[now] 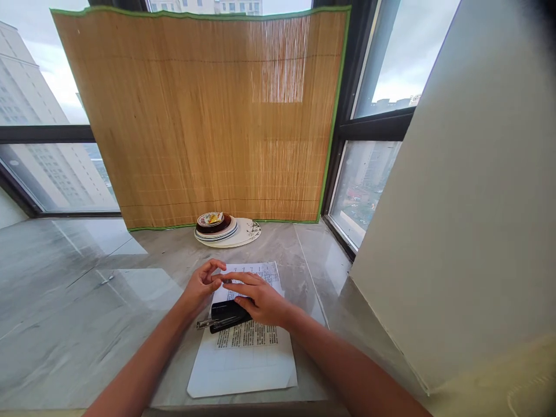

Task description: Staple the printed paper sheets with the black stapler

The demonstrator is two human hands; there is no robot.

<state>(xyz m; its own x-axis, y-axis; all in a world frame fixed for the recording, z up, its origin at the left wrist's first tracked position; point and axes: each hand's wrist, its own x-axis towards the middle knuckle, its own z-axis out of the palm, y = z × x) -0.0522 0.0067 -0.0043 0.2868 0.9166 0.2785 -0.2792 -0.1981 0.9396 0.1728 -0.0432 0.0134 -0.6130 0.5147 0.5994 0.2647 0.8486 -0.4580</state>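
"What's on the sill (87,336)?"
"Paper (243,368), with the stapler (223,310) on it, by the right grip (263,301)'s thumb, on the near side of the left grip (200,286)."
"Pinching anything?"
"Can't tell; both curl loosely, fingertips close together."

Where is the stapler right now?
In the head view, the stapler lies across the printed paper, low and slightly left of centre, by the right hand.
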